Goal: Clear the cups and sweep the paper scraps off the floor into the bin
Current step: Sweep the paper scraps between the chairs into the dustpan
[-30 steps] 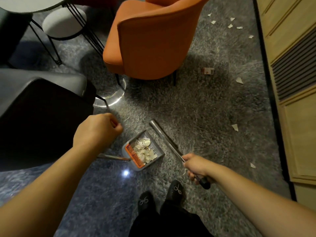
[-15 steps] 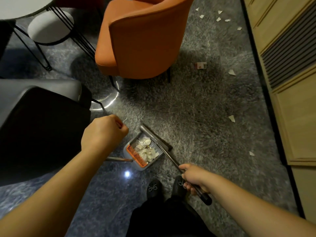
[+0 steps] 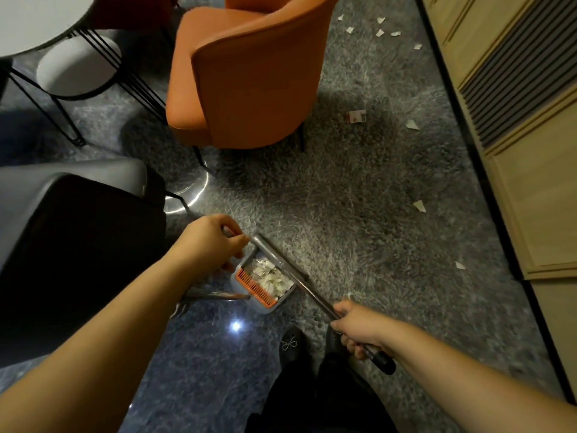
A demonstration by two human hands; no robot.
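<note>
Bottom centre of frame: two dark shoes (image 3: 292,346) on glossy dark floor (image 3: 193,370), dark trousers below them.

Right hand (image 3: 359,328), lower right of centre: fingers curled round the broom handle (image 3: 315,296), gripping it just above the black end cap (image 3: 382,364). Handle runs diagonally up-left from the hand; its far end lies along the right edge of the dustpan.

Left hand (image 3: 209,242), centre-left: fingers curled, tips at the upper left corner of the dustpan (image 3: 263,281). It seems to pinch a thin rod there; exact hold cannot be told. Thin metal handle of the pan runs left under the forearm.

Dustpan: grey, orange comb strip along its lower-left edge, sits at the boundary of floor and carpet (image 3: 343,198). White paper scraps (image 3: 271,278) heaped inside.

Loose scraps on carpet, right side of frame: one at (image 3: 459,265), one at (image 3: 419,206), one at (image 3: 412,124). Small reddish card (image 3: 357,116) right of the orange chair. Cluster of scraps (image 3: 379,32) at top right.

Left of frame: dark chair (image 3: 78,245). Upper centre: orange chair (image 3: 249,82). Upper left: round table (image 3: 34,20) on black wire legs. Right edge: wooden panelling (image 3: 537,151) with a slatted section.
</note>
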